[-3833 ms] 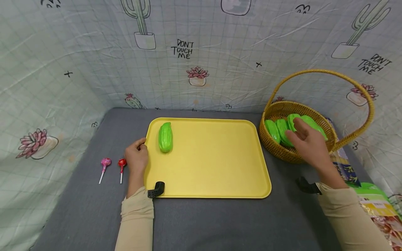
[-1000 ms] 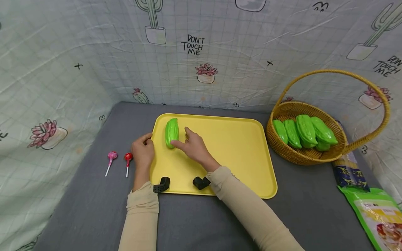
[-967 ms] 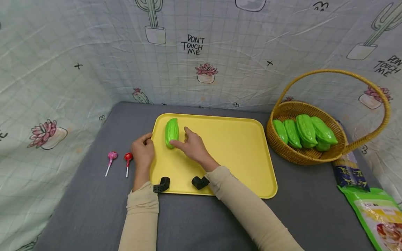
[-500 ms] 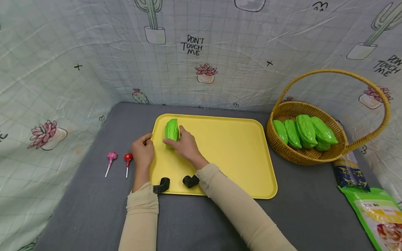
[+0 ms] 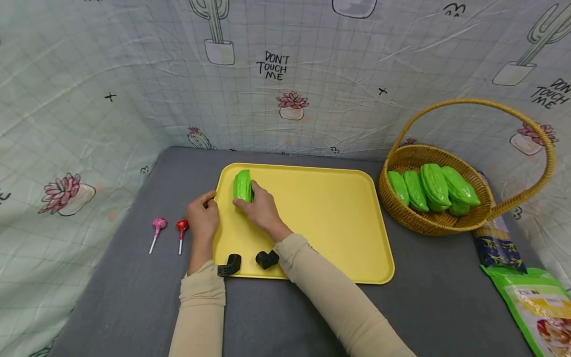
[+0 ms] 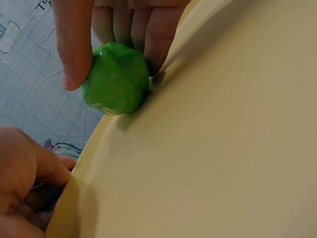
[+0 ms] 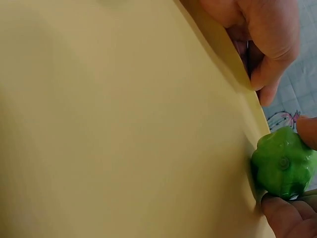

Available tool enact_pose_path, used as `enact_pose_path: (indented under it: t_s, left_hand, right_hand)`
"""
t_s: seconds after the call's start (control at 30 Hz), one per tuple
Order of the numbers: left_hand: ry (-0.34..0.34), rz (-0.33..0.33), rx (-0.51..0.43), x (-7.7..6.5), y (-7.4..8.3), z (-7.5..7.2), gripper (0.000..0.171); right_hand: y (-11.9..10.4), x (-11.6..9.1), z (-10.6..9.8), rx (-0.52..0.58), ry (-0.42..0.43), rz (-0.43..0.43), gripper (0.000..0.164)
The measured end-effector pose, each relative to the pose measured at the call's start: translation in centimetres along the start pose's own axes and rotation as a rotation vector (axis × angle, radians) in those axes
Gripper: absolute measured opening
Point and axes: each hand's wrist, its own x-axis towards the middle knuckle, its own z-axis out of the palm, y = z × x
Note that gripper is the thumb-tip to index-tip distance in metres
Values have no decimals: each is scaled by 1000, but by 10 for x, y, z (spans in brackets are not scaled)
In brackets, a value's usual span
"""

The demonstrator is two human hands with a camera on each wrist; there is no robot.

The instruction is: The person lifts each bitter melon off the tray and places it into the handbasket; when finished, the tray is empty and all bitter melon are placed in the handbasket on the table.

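A green ribbed gourd (image 5: 242, 184) lies at the left end of the yellow tray (image 5: 312, 223). My right hand (image 5: 263, 208) grips it, thumb on its left side and fingers on its right. In the left wrist view the gourd (image 6: 116, 82) shows its rounded near end between thumb and fingers. The right wrist view has the gourd (image 7: 283, 163) at the right edge, close to the tray rim. My left hand (image 5: 202, 215) holds the tray's left rim, its thumb and fingers pinching the edge. Some of its fingers are hidden below the rim.
A wicker basket (image 5: 406, 220) with a tall handle stands right of the tray, holding several similar gourds. A pink lollipop (image 5: 159, 224) and a red lollipop (image 5: 182, 225) lie left of my left hand. Two bags, one blue-printed (image 5: 499, 248), one green (image 5: 531, 292), lie at right.
My right hand was above the basket; it came left over the tray, reached the gourd and now holds it. The gourd has barely moved. My left hand stays on the rim.
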Motion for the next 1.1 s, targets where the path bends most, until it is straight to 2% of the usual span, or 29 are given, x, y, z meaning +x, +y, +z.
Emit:
enact_pose_path:
  t_s: [0.53, 0.8, 1.1]
  left_hand:
    - [-5, -2, -12, -1, 1, -1, 38]
    - [-1, -13, -10, -1, 1, 0, 38]
    - [-6, -12, -29, -3, 3, 0, 38]
  right_hand:
    - [-2, -3, -3, 7, -5, -22, 78]
    - [-6, -8, -13, -23, -9, -54, 79]
    - [-1, -17, -30, 1, -14, -91, 75]
